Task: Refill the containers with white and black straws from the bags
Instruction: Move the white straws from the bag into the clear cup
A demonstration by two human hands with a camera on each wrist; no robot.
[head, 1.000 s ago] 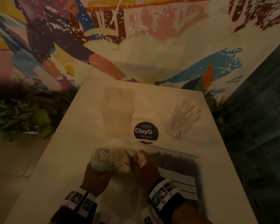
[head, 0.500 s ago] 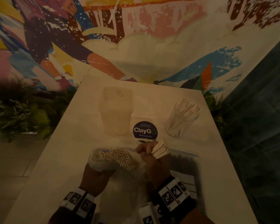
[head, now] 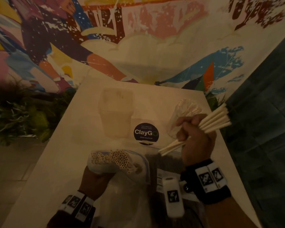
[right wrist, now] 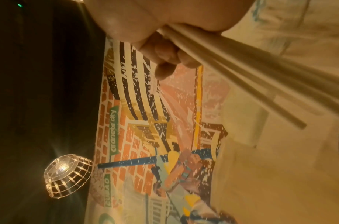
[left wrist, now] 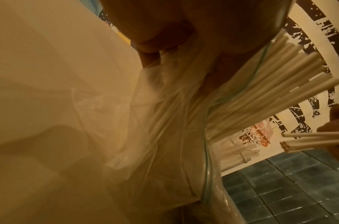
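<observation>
My right hand (head: pixel 194 129) grips a bunch of white straws (head: pixel 215 120) lifted out of the bag and held slanted above the table, just in front of the clear round container (head: pixel 181 111) that holds white straws. The same bunch shows blurred in the right wrist view (right wrist: pixel 241 72). My left hand (head: pixel 95 176) grips the clear zip bag of white straws (head: pixel 117 157) near its open mouth, straw ends poking out (left wrist: pixel 270 91). A second bag with black straws (head: pixel 164 163) lies flat under my right wrist. A square translucent container (head: pixel 116 112) stands at the table's middle back.
A round dark ClayGo sticker (head: pixel 146 134) sits on the pale table (head: pixel 56 162) between the containers and the bags. A painted mural wall rises behind the table. Green plants (head: pixel 15 116) line the left side, and dark tiled floor (head: pixel 262 129) lies to the right.
My right hand has pulled a bunch of white straws out of the bag and carried it up and to the right, toward the round container. The left hand keeps holding the bag.
</observation>
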